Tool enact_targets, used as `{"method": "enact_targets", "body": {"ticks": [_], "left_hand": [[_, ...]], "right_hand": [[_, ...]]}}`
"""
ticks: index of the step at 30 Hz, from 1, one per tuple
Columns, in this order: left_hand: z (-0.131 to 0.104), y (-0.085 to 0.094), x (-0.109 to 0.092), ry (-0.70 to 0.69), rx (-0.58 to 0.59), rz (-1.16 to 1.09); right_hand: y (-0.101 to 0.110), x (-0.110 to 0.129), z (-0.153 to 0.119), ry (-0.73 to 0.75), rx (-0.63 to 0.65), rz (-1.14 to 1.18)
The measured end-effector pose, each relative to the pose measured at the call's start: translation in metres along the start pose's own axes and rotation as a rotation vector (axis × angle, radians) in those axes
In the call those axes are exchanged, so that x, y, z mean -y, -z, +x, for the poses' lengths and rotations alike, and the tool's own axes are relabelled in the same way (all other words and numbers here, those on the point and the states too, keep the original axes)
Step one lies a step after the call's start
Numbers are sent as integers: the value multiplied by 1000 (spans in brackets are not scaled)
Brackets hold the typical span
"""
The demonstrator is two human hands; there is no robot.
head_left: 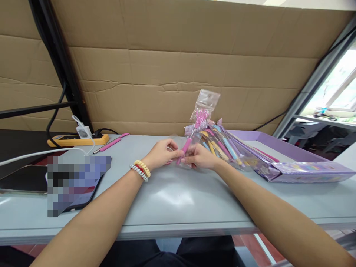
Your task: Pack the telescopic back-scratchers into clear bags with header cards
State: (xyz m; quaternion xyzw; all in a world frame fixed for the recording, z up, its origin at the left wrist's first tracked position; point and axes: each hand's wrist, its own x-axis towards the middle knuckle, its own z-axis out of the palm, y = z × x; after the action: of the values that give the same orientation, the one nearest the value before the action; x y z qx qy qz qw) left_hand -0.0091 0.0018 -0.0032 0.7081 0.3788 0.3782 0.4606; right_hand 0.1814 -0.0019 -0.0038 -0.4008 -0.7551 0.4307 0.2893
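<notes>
1. A wide sheet of brown cardboard (pixel 178 66) backs the scene, rising behind the far edge of a pale grey table (pixel 178 207).
2. At the right, an open purple box (pixel 314 172) sits on the table, with a slim pink item (pixel 266 154) inside.
3. Between that box and the hands, a pile of colourful wrapped pens (pixel 219 142) lies in clear packaging, outside the box.
4. The left hand (pixel 161 152) pinches the lower part of a wrapped pink pen (pixel 187 145) between thumb and fingers; bracelets (pixel 141 168) circle that wrist.
5. The right hand (pixel 201 156), fingers curled, pinches the same pen near its lower end, from the right side.
6. On the near left lies a dark-edged device (pixel 83 196), partly pixelated; beyond it is a yellow power strip (pixel 97 140) with a white charger (pixel 83 131).
7. The held pen leans between the hands, its decorated top pointing far and slightly right. Its clear sleeve (pixel 207 98) is around it; whether the seal is open cannot be told.
8. Just right of the power strip, a pink pen with no visible wrapper (pixel 111 144) lies on the table.
</notes>
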Motion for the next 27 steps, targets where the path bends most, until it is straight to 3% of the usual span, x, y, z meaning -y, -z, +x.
{"method": "enact_targets", "body": {"ticks": [4,6,11,20,25,27], "left_hand": [[4,17,3,-108,-327,233],[8,30,10,-146,-400,421],[12,47,27,-68,-297,589],[8,33,21,-99,-176,551],[5,22,14,-82,-128,381],[4,17,12,-65,-50,233]], "right_hand": [[4,-1,1,47,-173,-30],[6,-1,1,53,-256,-17],[11,-2,0,22,-383,30],[13,-2,0,-52,-413,35],[8,0,-1,-36,-165,15],[4,-1,0,-23,-58,21]]}}
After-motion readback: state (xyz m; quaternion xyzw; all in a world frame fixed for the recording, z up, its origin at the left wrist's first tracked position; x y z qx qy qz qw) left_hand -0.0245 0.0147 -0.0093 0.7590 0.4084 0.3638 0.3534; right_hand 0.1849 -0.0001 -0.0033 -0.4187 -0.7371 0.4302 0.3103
